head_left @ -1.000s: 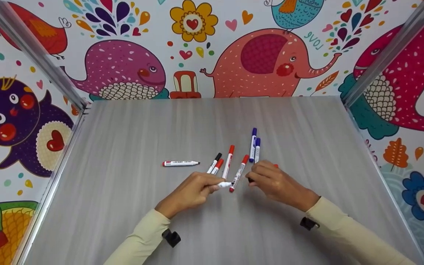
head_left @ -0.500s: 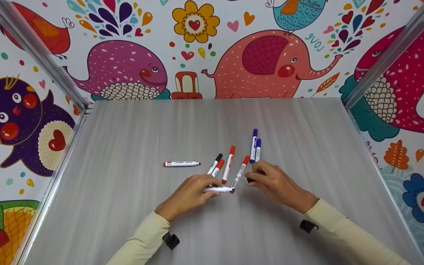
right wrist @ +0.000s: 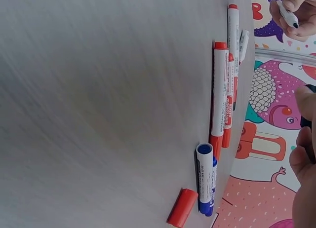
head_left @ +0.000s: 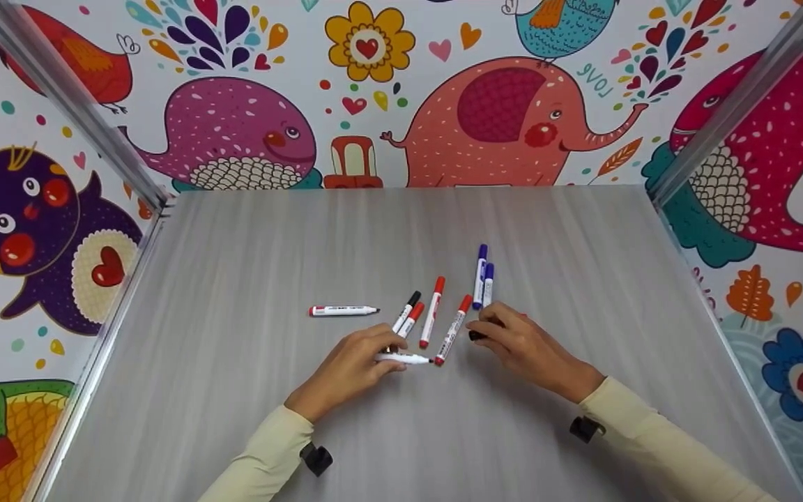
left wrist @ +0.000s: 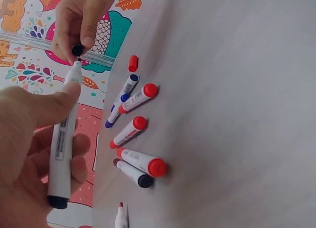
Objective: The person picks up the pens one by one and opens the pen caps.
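My left hand (head_left: pixel 349 369) holds a white marker (left wrist: pixel 61 144) with a black end, its dark tip bare and pointing to the right. Opposite it, my right hand (head_left: pixel 530 352) pinches a black cap (left wrist: pixel 77 50) between thumb and fingers. In the head view a gap separates the tip from the cap. Between the hands lies a red-capped marker (head_left: pixel 453 329), and just left of it another red marker (head_left: pixel 432 312). A black-capped marker (head_left: pixel 407 310) and a further red-capped one (head_left: pixel 412 319) lie partly hidden behind my left hand.
An uncapped marker with a red end (head_left: pixel 343 311) lies off to the left. Two blue markers, one farther back (head_left: pixel 479 275) and one nearer (head_left: pixel 488 282), lie beyond my right hand. A loose red cap (right wrist: pixel 182 208) rests near them. Printed panels (head_left: pixel 234 132) wall in the table (head_left: pixel 269 244).
My left hand has drawn slightly left and turned the marker, so more of its white barrel shows. My right hand stays nearly in place with the black cap.
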Demonstrator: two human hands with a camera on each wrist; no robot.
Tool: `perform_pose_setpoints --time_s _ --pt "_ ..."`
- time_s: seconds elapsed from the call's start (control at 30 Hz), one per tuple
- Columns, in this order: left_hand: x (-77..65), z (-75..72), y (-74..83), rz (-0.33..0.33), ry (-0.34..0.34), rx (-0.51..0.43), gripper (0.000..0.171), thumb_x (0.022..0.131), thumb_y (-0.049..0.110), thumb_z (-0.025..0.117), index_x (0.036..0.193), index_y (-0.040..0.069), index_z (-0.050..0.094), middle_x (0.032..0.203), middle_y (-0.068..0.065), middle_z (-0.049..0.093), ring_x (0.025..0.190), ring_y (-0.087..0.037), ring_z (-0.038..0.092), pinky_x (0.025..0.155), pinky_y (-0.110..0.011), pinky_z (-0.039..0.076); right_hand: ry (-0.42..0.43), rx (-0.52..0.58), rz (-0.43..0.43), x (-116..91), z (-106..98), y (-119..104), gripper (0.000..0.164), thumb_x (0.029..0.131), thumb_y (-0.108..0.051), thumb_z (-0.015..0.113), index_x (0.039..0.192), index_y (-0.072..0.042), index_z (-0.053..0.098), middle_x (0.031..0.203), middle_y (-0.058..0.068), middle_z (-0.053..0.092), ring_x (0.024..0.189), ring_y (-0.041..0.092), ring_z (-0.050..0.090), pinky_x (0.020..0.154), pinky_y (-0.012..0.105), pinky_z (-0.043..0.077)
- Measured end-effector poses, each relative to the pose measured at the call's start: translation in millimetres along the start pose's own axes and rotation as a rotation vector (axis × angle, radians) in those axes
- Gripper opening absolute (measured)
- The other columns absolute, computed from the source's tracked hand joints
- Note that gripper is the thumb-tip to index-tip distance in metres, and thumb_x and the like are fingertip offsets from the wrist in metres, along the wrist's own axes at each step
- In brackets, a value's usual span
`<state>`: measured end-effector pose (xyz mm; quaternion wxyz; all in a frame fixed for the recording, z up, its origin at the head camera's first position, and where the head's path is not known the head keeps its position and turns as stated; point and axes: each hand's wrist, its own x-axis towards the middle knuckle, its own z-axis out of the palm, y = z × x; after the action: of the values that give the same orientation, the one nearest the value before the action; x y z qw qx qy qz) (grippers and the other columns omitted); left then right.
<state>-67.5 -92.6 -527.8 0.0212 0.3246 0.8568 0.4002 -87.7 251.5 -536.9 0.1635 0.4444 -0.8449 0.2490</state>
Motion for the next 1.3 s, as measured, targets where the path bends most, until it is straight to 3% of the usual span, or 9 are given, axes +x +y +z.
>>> perform_pose_setpoints --time_s 0.17,0.4,0.67,0.8,1.1,1.3 --pt "-5.9 -0.4 -4.9 -0.022 0.025 0.024 0.018 0.092 0.009 0.089 0.107 0.01 0.078 0.102 0.002 0.072 0.089 -0.009 0.066 0.081 -0.031 0.06 -0.023 0.02 0.055 -2 2 1 0.05 0.084 0.006 0.091 0.129 -0.008 0.072 0.123 0.004 0.065 0.112 0.013 0.07 0.096 0.03 0.061" --pt "-12.6 -0.1 -13.5 0.016 0.067 0.049 0.019 0.09 0.005 0.09 0.106 0.01 0.081 0.104 0.003 0.072 0.092 -0.01 0.07 0.083 -0.034 0.06 -0.027 0.103 0.088 -5 4 7 0.046 0.084 0.013 0.088 0.12 -0.006 0.068 0.121 0.004 0.065 0.11 0.014 0.07 0.096 0.028 0.06" --pt "-21.8 -1.1 -24.3 0.068 0.181 0.104 0.023 0.082 0.007 0.097 0.101 0.015 0.084 0.102 0.008 0.074 0.088 -0.01 0.069 0.077 -0.037 0.047 -0.021 0.112 0.107 -12 9 19 0.044 0.082 0.015 0.089 0.117 -0.005 0.071 0.121 0.003 0.065 0.112 0.013 0.07 0.097 0.023 0.058" --pt "-28.1 -3.3 -27.7 0.052 0.228 0.108 0.025 0.08 0.009 0.099 0.101 0.017 0.087 0.101 0.01 0.074 0.085 -0.01 0.067 0.077 -0.037 0.045 -0.008 0.109 0.127 -15 9 23 0.044 0.082 0.017 0.088 0.117 -0.005 0.073 0.122 0.004 0.065 0.111 0.013 0.068 0.099 0.02 0.055" --pt "-41.1 -6.2 -37.5 -0.025 0.243 0.109 0.023 0.083 0.007 0.097 0.101 0.017 0.086 0.1 0.008 0.072 0.087 -0.01 0.068 0.08 -0.038 0.047 0.025 0.086 0.142 -20 11 31 0.041 0.084 0.016 0.087 0.116 -0.006 0.075 0.119 0.005 0.066 0.109 0.015 0.067 0.097 0.021 0.055" --pt "-43.4 -7.9 -47.4 -0.023 0.257 0.113 0.023 0.082 0.006 0.096 0.101 0.016 0.086 0.1 0.006 0.072 0.087 -0.012 0.067 0.08 -0.04 0.05 0.037 0.095 0.153 -24 14 37 0.036 0.086 0.014 0.087 0.113 -0.006 0.075 0.115 0.005 0.067 0.105 0.016 0.066 0.094 0.02 0.054"
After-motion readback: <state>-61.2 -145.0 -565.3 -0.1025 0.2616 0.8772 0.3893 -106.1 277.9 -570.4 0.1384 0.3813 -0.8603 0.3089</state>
